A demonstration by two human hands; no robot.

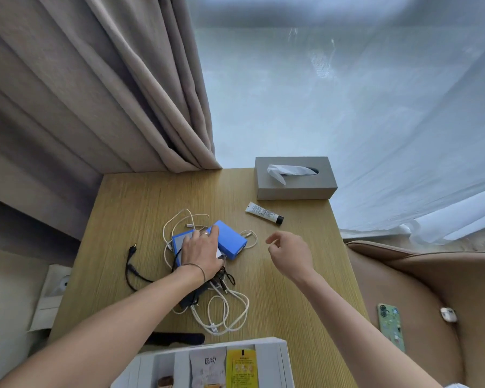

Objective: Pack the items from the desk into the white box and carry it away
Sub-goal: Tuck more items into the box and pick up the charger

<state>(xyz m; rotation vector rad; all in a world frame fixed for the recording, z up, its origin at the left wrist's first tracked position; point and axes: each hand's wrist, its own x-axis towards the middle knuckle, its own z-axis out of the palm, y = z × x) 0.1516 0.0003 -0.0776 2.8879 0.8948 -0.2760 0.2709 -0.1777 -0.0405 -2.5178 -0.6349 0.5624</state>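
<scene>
My left hand (pixel 200 254) lies palm down on the blue box (pixel 230 239) in the middle of the tabletop (pixel 140 208), fingers laid flat and fairly straight over its near left part, the fingertips reaching up onto its top; I cannot tell whether the thumb hooks under an edge. The blue box runs with its long axis from far left to near right, one short end facing the right. Under and around my palm sits a tangle of white cables (pixel 221 312), looping out to the far left of the box and spilling toward me, with a black cable (pixel 132 271) trailing off to the left, its plug end pointing away from me. My right hand (pixel 290 252) hovers above the wood just right of the box, touching nothing, fingers loosely curled and holding nothing. Farther off to the right lies a small white tube (pixel 263 213) with a dark cap, its long axis slanting from far left to near right, cap toward the right. Just beyond it stands a grey tissue box (pixel 296 182), set crosswise near the far edge with a tissue poking out. At the near edge, close to my body, the white box (pixel 280 357) stands open with a few packets (pixel 226 365) inside. A dark strap (pixel 177 338) lies just left of it. On the tan chair (pixel 431 289) to the right rest a green phone (pixel 391 326) and a small earbud case (pixel 448 315).
</scene>
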